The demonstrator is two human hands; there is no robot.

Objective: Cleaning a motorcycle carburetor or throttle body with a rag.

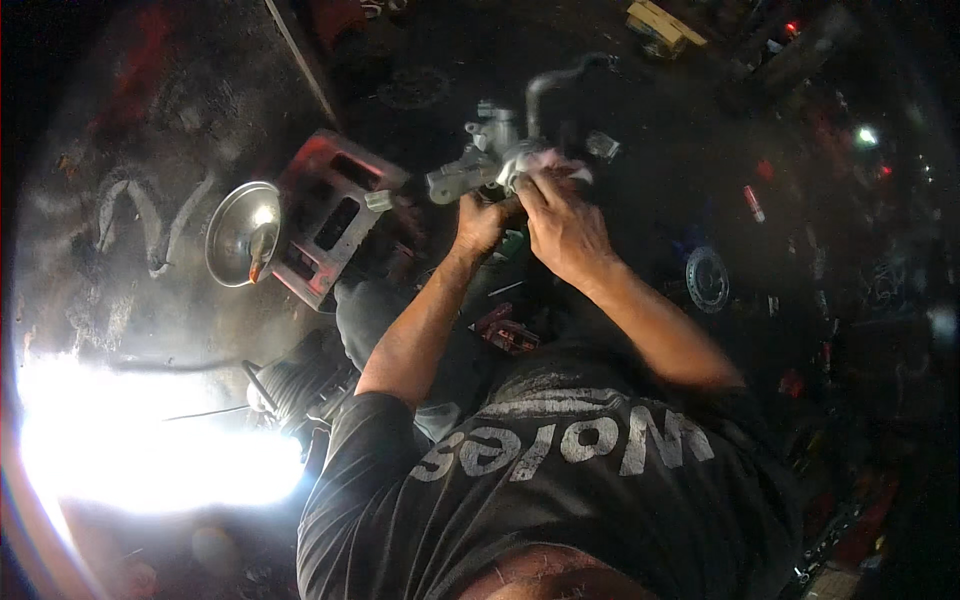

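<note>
Ahead of my body, both hands are together at a grey cast-metal part (465, 180) with a short upright cylinder and side stubs. My left hand (482, 225) is closed around its near side; its fingertips are partly hidden. A crumpled pale-pink and white cloth (560, 164) lies against the right end of the part. My right hand (568, 228) is closed on that cloth, fingers bent and pressed to the metal. A curved metal pipe (540, 95) rises just beyond the part; whether it joins the part I cannot tell.
Left of my hands, a shiny metal bowl (228, 235) holds an orange-tipped object beside a worn red plastic crate (325, 225). A glaring lamp (160, 450) washes out the lower left. Toothed disc (708, 280) and red tube (754, 203) lie on the dark floor at right.
</note>
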